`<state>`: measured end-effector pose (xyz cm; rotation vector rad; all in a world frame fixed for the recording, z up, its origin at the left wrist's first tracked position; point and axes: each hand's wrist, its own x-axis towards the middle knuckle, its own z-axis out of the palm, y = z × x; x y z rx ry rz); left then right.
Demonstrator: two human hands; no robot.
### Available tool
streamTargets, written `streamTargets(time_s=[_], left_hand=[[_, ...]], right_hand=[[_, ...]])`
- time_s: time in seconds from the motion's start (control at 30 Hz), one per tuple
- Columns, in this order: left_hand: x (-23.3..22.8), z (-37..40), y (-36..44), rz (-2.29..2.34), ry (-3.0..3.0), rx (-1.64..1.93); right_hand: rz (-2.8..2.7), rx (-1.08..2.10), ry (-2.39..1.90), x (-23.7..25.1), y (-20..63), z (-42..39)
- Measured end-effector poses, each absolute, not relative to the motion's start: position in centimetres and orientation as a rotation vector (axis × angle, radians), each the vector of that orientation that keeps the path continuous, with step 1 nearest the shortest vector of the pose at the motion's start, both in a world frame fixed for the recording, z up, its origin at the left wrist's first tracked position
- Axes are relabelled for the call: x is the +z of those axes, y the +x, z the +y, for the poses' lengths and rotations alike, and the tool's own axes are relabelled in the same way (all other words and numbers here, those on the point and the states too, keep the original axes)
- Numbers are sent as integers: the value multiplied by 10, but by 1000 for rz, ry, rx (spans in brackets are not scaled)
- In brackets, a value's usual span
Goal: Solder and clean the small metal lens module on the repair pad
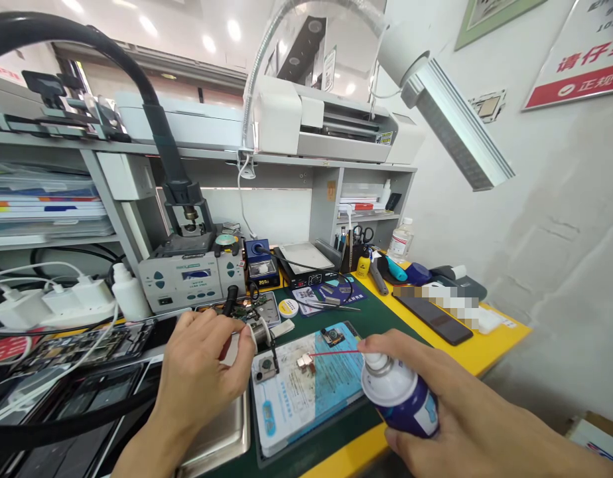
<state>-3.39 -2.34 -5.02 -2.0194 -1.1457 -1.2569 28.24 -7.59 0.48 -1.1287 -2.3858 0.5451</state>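
Note:
My right hand (436, 392) grips a blue and white spray can (401, 398), with the index finger on its nozzle. A thin red straw (334, 353) runs from the nozzle to a small copper-coloured metal piece (305, 362) on a blue and white printed pad (296, 411). My left hand (207, 365) is closed, thumb and forefinger pinched at the rim of a spool of solder wire (260, 334). Two small camera-like modules, one at the left edge (265, 366) and one at the back (332, 336), lie on the pad.
A grey rework station (187, 279) stands behind my left hand. Tweezers (336, 306) lie behind the pad. A dark phone (432, 317) is on the yellow table edge at right. A metal tray (221, 435) sits under my left wrist. A lamp (456, 119) hangs above right.

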Motion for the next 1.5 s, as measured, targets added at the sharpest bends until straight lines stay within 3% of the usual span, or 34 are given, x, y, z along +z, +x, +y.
streamTargets(time_s=[0.73,1.5], left_hand=[[-50,-22,-34,-1137,-2027,-1266],[-50,-23,-33,-1136,-2031,-1268]], right_hand=[[-2467,432,-1119,3,287,-76],[-2434,516,-1161,2,286,-76]])
